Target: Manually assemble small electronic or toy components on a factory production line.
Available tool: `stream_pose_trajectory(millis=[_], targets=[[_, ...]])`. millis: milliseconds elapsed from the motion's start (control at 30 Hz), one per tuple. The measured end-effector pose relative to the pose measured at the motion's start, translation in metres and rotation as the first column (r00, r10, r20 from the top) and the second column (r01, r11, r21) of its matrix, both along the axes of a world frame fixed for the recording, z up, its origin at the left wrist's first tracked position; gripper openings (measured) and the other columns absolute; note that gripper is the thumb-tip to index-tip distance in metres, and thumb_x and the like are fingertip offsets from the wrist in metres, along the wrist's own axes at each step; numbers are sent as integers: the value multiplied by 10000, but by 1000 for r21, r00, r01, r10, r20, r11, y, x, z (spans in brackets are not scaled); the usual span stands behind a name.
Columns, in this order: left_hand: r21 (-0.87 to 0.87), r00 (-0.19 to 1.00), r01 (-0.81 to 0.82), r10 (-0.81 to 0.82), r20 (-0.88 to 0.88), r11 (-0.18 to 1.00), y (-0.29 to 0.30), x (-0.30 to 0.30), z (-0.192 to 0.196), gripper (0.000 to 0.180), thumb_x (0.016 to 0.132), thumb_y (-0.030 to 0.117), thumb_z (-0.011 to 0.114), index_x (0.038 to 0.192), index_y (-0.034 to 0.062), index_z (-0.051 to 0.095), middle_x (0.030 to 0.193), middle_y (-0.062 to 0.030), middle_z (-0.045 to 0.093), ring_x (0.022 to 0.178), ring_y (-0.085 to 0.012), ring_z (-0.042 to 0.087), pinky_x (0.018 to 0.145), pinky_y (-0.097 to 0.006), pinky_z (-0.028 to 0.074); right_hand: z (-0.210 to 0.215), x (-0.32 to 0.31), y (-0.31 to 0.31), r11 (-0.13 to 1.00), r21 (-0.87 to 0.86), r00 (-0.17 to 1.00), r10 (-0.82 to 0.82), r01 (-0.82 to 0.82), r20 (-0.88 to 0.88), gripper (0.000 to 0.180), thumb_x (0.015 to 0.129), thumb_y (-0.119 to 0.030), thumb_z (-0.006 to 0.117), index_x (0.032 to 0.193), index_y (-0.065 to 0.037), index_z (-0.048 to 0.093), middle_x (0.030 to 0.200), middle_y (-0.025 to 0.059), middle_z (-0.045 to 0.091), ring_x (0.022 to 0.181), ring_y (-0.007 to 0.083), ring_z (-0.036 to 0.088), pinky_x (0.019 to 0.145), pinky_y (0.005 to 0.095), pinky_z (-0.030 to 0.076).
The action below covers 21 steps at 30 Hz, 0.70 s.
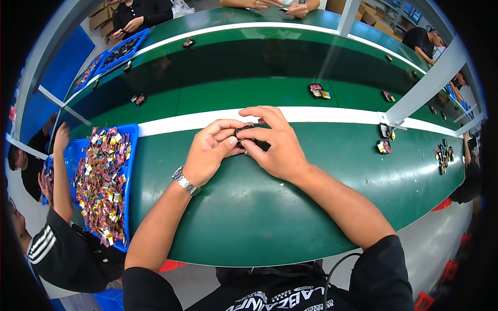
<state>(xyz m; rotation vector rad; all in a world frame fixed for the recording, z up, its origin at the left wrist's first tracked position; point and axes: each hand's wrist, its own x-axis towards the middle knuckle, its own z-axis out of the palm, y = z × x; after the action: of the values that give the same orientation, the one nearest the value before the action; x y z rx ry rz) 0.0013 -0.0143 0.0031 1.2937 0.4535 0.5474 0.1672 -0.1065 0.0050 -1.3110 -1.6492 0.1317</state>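
Both my hands meet over the green worktop [249,207], at its middle. Between their fingers is a small black plastic casing [243,136], mostly hidden by the fingertips. My left hand [210,150], with a metal watch on its wrist, pinches the casing from the left. My right hand [275,145] has its thumb and a finger closed on the same piece, while its index finger arches above. Away to the right on the worktop, two open black casings [384,146] lie with small circuit parts and yellow-white pieces in them.
A blue tray [134,155] heaped with small red circuit boards stands at my left, beside a co-worker's arm [62,181]. Beyond a white strip [332,115] runs a green belt carrying scattered casings [318,92]. A grey post [415,93] rises at right, near a pile of small parts [443,156].
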Motion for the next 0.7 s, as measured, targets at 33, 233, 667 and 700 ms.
stream_pose_trajectory(millis=[33, 233, 667, 700], targets=[[-11, 1000, 8, -8, 2, 1000, -1, 0, 2, 284, 969, -16, 476, 1251, -17, 507, 1286, -158, 574, 1158, -216, 598, 956, -339, 542, 1, -1, 0, 1000, 25, 1000, -18, 18, -1, 127, 767, -16, 696, 890, -42, 714, 1207, 87, 604, 1170, 292, 520, 919, 388, 491], [-30, 996, 3, 0, 87, 1000, 4, 0, -3, 245, 974, 3, 495, 1219, -1, 508, 1318, -176, 568, 1159, -218, 604, 957, -340, 540, 10, -5, -1, 1000, 26, 1000, 4, -4, -10, 141, 744, -18, 696, 882, -38, 718, 1216, 98, 607, 1204, 317, 509, 966, 408, 463], [-45, 991, 24, -18, 133, 999, 6, 0, -7, 254, 973, 35, 533, 1224, 1, 518, 1326, -171, 570, 1154, -214, 612, 958, -339, 540, 3, -2, 6, 997, 77, 1000, -28, 26, 15, 93, 735, -20, 685, 818, -46, 717, 1174, 86, 618, 1182, 311, 520, 949, 397, 469], [-50, 991, 16, -10, 132, 999, 5, -2, -7, 254, 973, 35, 533, 1224, 1, 518, 1326, -171, 570, 1154, -214, 612, 958, -339, 540, 4, -4, 7, 997, 72, 1000, -11, 12, -12, 86, 737, -18, 678, 810, -45, 715, 1174, 85, 618, 1192, 314, 514, 952, 397, 468]])
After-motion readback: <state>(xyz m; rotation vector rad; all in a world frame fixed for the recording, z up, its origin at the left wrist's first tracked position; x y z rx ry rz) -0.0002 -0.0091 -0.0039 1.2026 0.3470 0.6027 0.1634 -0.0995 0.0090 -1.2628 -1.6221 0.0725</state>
